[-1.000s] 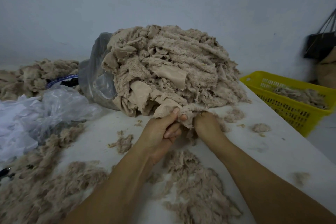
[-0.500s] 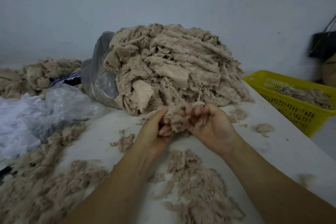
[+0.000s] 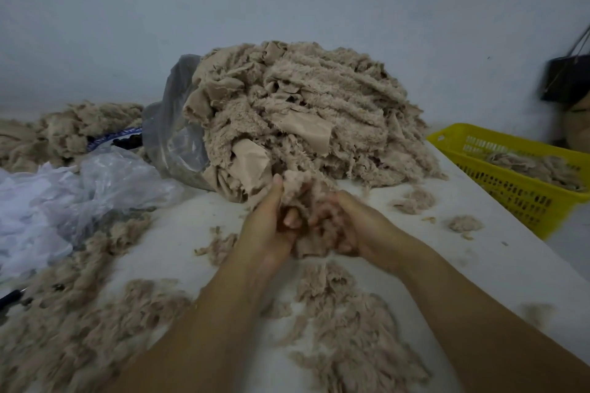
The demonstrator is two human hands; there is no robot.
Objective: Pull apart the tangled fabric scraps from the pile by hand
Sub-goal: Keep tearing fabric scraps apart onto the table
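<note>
Your left hand (image 3: 268, 233) and right hand (image 3: 364, 228) both grip one tangled clump (image 3: 298, 183) between them; the pile (image 3: 319, 105) lies just beyond, toward the bench's (image 3: 479, 249) far edge.

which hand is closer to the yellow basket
Right. The right hand holds the fabric scrap on the side toward the yellow basket; the left hand holds the same scrap on the far side, farther from it.

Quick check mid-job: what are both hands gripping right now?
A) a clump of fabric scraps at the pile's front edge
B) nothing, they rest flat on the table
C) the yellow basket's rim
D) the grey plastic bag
A: the left hand and right hand both curl their fingers round one clump of scraps just in front of the pile.
</note>
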